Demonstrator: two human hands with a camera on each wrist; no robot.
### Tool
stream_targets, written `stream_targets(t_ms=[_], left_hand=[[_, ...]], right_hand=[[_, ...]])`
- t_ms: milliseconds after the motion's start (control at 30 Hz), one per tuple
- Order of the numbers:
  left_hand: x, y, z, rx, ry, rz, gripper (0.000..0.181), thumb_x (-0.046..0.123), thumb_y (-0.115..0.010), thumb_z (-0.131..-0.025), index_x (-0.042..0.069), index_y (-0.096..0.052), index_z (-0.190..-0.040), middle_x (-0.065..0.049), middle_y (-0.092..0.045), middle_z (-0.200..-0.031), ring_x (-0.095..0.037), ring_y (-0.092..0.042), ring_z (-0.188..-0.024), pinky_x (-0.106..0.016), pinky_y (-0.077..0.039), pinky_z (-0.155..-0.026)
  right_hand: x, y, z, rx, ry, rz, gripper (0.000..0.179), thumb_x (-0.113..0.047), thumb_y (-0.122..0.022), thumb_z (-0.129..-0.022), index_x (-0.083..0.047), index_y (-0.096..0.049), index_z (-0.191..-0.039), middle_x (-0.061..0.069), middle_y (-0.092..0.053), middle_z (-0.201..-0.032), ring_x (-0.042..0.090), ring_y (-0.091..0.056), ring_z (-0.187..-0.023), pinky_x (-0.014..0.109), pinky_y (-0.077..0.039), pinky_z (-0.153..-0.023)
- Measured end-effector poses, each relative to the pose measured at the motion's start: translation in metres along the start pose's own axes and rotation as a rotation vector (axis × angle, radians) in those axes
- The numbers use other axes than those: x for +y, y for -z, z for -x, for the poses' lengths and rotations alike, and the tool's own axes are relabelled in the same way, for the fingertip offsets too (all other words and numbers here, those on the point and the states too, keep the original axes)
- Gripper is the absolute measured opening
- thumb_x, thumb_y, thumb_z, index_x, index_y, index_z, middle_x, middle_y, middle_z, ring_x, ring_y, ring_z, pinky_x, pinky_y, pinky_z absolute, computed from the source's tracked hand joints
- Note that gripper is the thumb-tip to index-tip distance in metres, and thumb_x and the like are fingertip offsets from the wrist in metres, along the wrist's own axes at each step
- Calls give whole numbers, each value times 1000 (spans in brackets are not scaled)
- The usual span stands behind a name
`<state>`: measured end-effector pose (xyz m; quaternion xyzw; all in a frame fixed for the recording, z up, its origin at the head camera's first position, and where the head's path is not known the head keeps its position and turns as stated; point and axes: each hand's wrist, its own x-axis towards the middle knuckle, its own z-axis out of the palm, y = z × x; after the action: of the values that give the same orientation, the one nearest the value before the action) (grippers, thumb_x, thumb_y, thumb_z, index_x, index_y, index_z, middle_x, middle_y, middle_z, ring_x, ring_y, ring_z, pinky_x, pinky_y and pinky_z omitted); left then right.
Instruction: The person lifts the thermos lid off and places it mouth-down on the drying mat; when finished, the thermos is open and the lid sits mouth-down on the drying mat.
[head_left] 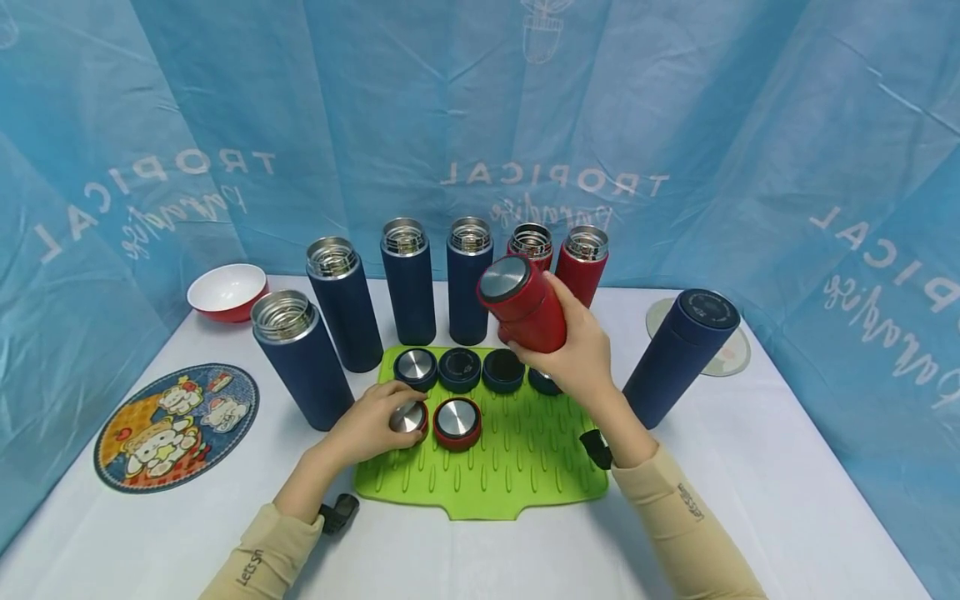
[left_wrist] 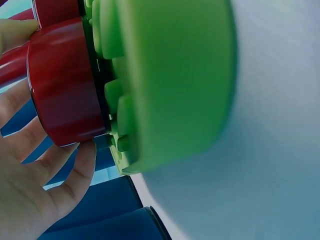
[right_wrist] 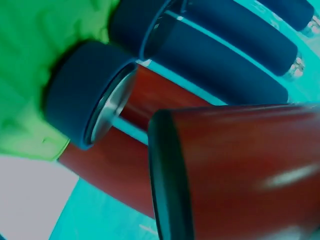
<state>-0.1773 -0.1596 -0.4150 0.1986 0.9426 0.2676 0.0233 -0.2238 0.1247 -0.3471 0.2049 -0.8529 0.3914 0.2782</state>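
Note:
My right hand (head_left: 581, 350) grips a red thermos (head_left: 532, 321) in the air over the mat's far right part. The thermos tilts, and its steel-topped lid (head_left: 505, 277) is on and faces up and to the left. At the mat's left side, my left hand (head_left: 372, 421) holds a red lid (left_wrist: 65, 82) by its rim, fingers and thumb spread round it. That lid is low over the green mat (head_left: 517, 467), its steel top partly hidden by the hand. Close on its right sits a second red lid (head_left: 457, 423). Several dark blue lids (head_left: 459, 369) form a row behind them.
Lidless blue bottles (head_left: 408, 287) stand at the back and left, beside two lidless red ones (head_left: 583, 267). A lidded blue bottle (head_left: 678, 354) stands right of my right forearm. A red-and-white bowl (head_left: 228, 292), a cartoon placemat (head_left: 176, 427) and a pale round mat (head_left: 731, 354) lie outward.

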Motion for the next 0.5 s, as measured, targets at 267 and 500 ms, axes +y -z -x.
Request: stream_targets(t_ms=[267, 500], left_hand=[[2, 1, 0, 1, -9, -15, 47, 26, -73, -77, 10, -61, -120, -10, -55, -117, -30, -48, -108, -44, -45, -86], [2, 1, 0, 2, -11, -16, 47, 25, -73, -77, 10, -61, -120, -11, -54, -118, -31, -48, -110, -44, -44, -88]], right_hand=[[4, -2, 6, -211, 303, 301, 83, -35, -81, -63, -23, -44, -136, 6, -63, -105, 22, -58, -89, 40, -50, -72], [4, -5, 13, -324, 360, 396, 83, -38, -80, -62, -24, -45, -136, 5, -62, -103, 21, -58, -86, 38, -49, -72]])
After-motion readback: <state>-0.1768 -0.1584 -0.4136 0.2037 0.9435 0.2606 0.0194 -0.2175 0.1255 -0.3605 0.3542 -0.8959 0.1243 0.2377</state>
